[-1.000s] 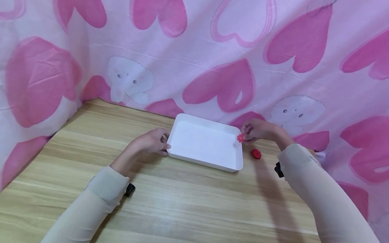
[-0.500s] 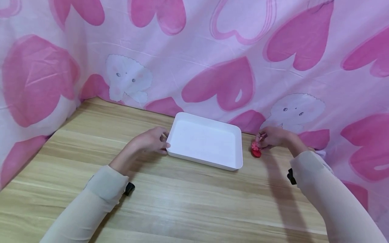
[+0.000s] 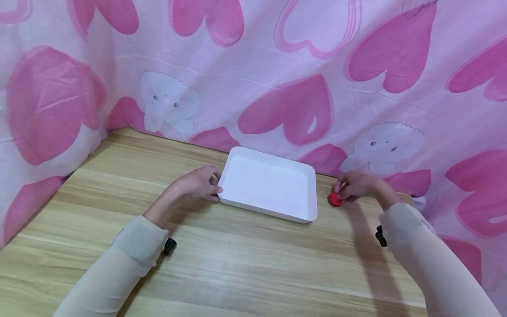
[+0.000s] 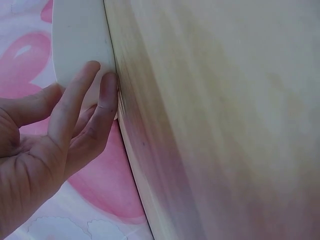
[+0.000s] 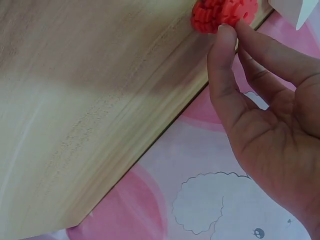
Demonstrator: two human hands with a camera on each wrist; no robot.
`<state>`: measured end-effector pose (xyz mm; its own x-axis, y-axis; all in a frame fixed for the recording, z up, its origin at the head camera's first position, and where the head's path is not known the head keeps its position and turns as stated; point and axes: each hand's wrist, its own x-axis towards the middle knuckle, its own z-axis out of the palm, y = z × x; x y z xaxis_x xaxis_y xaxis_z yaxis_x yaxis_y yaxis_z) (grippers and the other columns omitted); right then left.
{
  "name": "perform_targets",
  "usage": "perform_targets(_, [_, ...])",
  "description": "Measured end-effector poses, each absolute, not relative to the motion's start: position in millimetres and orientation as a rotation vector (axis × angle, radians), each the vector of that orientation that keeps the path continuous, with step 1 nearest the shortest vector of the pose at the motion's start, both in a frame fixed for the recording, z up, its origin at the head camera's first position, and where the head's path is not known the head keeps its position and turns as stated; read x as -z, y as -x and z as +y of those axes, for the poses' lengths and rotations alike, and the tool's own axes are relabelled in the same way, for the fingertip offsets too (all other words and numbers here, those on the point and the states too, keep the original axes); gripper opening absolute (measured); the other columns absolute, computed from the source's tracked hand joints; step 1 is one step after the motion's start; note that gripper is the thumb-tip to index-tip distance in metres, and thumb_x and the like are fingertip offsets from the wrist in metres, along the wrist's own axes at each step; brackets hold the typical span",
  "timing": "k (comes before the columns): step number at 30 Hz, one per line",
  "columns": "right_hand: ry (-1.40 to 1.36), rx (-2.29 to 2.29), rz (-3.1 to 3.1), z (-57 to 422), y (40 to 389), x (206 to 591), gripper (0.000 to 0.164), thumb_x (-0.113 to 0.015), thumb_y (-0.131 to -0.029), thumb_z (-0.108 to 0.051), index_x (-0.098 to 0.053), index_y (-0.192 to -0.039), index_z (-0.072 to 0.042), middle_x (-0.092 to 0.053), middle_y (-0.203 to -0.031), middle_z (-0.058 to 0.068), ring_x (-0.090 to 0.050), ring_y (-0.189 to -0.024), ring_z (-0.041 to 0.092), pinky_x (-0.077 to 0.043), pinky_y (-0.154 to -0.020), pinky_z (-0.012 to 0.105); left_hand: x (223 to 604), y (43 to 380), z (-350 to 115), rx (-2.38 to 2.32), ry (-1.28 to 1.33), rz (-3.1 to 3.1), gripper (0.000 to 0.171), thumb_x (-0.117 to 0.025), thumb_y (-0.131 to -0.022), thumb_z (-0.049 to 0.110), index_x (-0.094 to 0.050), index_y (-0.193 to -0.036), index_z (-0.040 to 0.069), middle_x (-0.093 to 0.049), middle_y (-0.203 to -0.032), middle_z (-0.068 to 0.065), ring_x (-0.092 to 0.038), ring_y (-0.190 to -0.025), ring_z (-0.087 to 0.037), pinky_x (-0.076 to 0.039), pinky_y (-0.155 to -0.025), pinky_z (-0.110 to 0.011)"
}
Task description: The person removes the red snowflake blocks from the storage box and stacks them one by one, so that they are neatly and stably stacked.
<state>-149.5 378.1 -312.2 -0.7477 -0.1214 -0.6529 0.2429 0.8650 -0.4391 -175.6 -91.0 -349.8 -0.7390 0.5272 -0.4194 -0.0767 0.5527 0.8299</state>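
At the left end of the white tray [image 3: 269, 185], my left hand [image 3: 198, 184] holds it, its thumb at the rim and fingers against the outer wall; the left wrist view shows these fingers [image 4: 107, 92] on the wall. To the right of the tray, my right hand [image 3: 356, 185] reaches down to the table. Its thumb and index fingertip pinch the edge of a red toothed plastic disc [image 5: 242, 11]. Right beside that disc are more red toothed discs [image 5: 206, 19], grouped together; in the head view they merge into one small red clump [image 3: 335, 199].
The wood-grain table [image 3: 222, 264] ends at the back against a pink heart-print cloth [image 3: 285, 110]. That cloth also hangs along the left side. Black devices [image 3: 169, 246] sit under the sleeve cuffs.
My right hand has moved right, from the tray's right rim to the red discs on the table, carrying a red disc. My left hand and the tray stay in place.
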Motion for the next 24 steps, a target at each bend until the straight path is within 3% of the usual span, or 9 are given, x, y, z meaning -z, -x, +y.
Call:
perform_targets(9, [0.008, 0.752, 2.514, 376, 150, 309, 0.026, -0.066, -0.102, -0.006, -0.062, -0.121, 0.011, -0.068, -0.104, 0.014, -0.062, -0.088, 0.017, -0.064, -0.077, 0.029, 353, 174, -95, -1.211, -0.378, 2.116, 0.033, -0.057, -0.107, -0.004, -0.051, -0.138, -0.015, -0.063, -0.119, -0.027, -0.070, -0.102, -0.025, -0.069, -0.092, -0.035])
perform_targets(13, [0.065, 0.782, 2.621, 363, 148, 305, 0.035, -0.063, -0.107, -0.013, -0.061, -0.133, 0.011, -0.070, -0.117, 0.026, -0.068, -0.096, 0.026, -0.069, -0.085, 0.040, 353, 171, -99, -1.223, -0.408, 2.113, 0.034, -0.053, -0.110, 0.000, -0.048, -0.140, -0.015, -0.062, -0.125, -0.030, -0.071, -0.104, -0.028, -0.069, -0.094, -0.037])
perform_targets(16, [0.148, 0.770, 2.679, 347, 144, 303, 0.042, -0.062, -0.110, -0.018, -0.059, -0.141, 0.009, -0.067, -0.133, 0.032, -0.070, -0.111, 0.041, -0.069, -0.090, 0.049, 352, 167, -103, -1.176, -0.462, 2.186, 0.041, -0.051, -0.112, 0.008, -0.044, -0.145, -0.015, -0.062, -0.133, -0.032, -0.073, -0.105, -0.032, -0.067, -0.097, -0.042])
perform_targets(21, [0.269, 0.763, 2.780, 324, 134, 302, 0.043, -0.060, -0.111, -0.021, -0.061, -0.146, 0.005, -0.066, -0.141, 0.029, -0.065, -0.128, 0.046, -0.061, -0.106, 0.058, 348, 159, -105, -1.032, -0.586, 2.468, 0.055, -0.051, -0.114, 0.024, -0.039, -0.156, -0.010, -0.063, -0.142, -0.030, -0.069, -0.118, -0.034, -0.060, -0.107, -0.052])
perform_targets(22, [0.275, 0.758, 2.795, 320, 132, 302, 0.044, -0.060, -0.111, -0.023, -0.060, -0.147, 0.004, -0.066, -0.143, 0.027, -0.064, -0.129, 0.046, -0.060, -0.108, 0.060, 347, 157, -105, -1.014, -0.618, 2.519, 0.058, -0.050, -0.114, 0.026, -0.037, -0.159, -0.009, -0.067, -0.136, -0.029, -0.068, -0.115, -0.034, -0.059, -0.106, -0.053])
perform_targets(24, [0.286, 0.754, 2.811, 310, 128, 304, 0.048, -0.059, -0.112, -0.025, -0.057, -0.150, 0.004, -0.063, -0.148, 0.026, -0.061, -0.134, 0.047, -0.055, -0.114, 0.064, 346, 152, -103, -0.996, -0.678, 2.613, 0.062, -0.051, -0.115, 0.027, -0.032, -0.165, -0.004, -0.065, -0.138, -0.028, -0.062, -0.128, -0.035, -0.053, -0.117, -0.057])
